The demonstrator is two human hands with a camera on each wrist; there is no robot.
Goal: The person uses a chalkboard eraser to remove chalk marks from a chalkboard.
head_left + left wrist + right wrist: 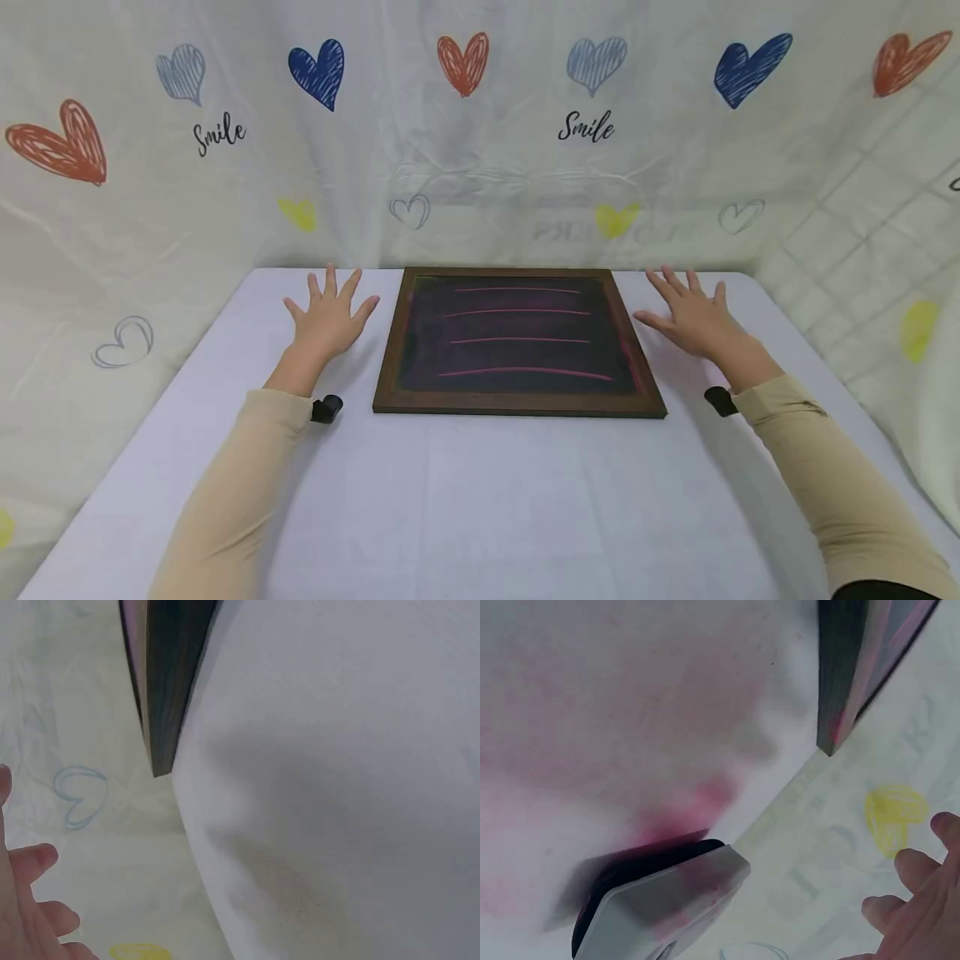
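A wooden-framed chalkboard (517, 355) lies on the white-covered table, with several pink chalk lines across its dark face. To its left my left hand (325, 321) is held above the table with fingers spread, touching nothing. My right hand (697, 319) hovers on the board's other side, fingers likewise apart and holding nothing. In the right wrist view, a block with a pale top and black underside, looking like a board eraser (667, 900), sits on the cloth near a pink smudge. My right hand and arm hide it in the head view.
The white tablecloth (480, 500) spreads in front of the board. Behind the table hangs a pale curtain (517, 167) printed with hearts and "Smile". Both wrists carry small black devices, including one under the left sleeve (327, 409).
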